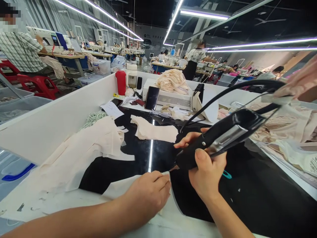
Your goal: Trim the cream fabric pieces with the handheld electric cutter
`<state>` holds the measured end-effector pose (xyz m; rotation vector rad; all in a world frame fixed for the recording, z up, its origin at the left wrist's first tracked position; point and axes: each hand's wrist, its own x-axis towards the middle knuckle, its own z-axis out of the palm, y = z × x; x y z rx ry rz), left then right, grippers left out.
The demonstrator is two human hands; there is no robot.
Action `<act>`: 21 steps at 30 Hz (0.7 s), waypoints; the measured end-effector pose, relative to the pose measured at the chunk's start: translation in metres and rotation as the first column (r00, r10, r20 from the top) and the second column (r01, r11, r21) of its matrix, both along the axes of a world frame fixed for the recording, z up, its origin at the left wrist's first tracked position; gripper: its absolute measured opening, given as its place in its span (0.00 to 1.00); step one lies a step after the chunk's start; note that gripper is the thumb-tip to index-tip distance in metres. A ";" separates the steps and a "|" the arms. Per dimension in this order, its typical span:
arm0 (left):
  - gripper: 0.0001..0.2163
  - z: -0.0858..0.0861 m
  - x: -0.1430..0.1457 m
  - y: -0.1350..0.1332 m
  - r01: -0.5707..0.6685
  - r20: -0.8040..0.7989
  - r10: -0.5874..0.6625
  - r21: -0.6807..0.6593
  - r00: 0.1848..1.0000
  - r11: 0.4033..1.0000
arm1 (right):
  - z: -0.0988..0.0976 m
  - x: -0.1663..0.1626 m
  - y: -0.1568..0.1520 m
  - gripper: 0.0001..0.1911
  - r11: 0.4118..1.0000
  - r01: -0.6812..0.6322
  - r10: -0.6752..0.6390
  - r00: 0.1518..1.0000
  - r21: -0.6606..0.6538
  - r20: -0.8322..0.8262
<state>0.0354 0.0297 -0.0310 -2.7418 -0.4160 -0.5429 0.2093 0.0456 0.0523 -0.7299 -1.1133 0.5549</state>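
Note:
My right hand (208, 172) is wrapped around a bulky black corded hand tool (220, 138) with a silver lever along its side. The tool's narrow tip points down and left, close to the fabric edge; whether it touches is unclear. With its fingers pinched together, my left hand (151, 191) grips the edge of a pale fabric piece (123, 185) just left of that tip. Farther back on the glossy black tabletop (260, 185) lies a small stack of cream fabric pieces (156, 129). More cream fabric (81, 148) spreads over the left side.
A white box (173, 99) carries a fabric heap (172, 81) at the back. Beside it stand a phone (152, 98), a red cup (121, 82) and a jar (131, 76). The tool's black cable (223, 91) arches at right. A turquoise item (227, 174) lies near my right wrist. Other people work beyond.

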 end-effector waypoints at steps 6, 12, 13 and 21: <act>0.08 0.011 -0.011 0.021 -0.067 -0.035 0.065 -0.090 0.997 0.994 | 0.024 0.019 -0.016 0.19 0.998 0.059 -0.059 0.998 0.019 0.006; 0.12 0.025 -0.012 0.024 -0.016 0.240 0.036 -0.083 0.970 0.996 | 0.015 0.028 -0.038 0.22 0.997 0.071 -0.072 0.996 -0.019 -0.052; 0.12 0.027 -0.011 0.021 0.023 0.276 0.011 -0.117 0.961 0.993 | 0.013 0.029 -0.041 0.22 0.997 0.079 -0.080 0.995 -0.021 -0.059; 0.08 0.024 0.001 0.003 0.254 0.257 -0.182 -0.283 0.949 0.925 | 0.014 0.024 -0.064 0.22 0.998 0.067 -0.067 0.993 -0.007 -0.095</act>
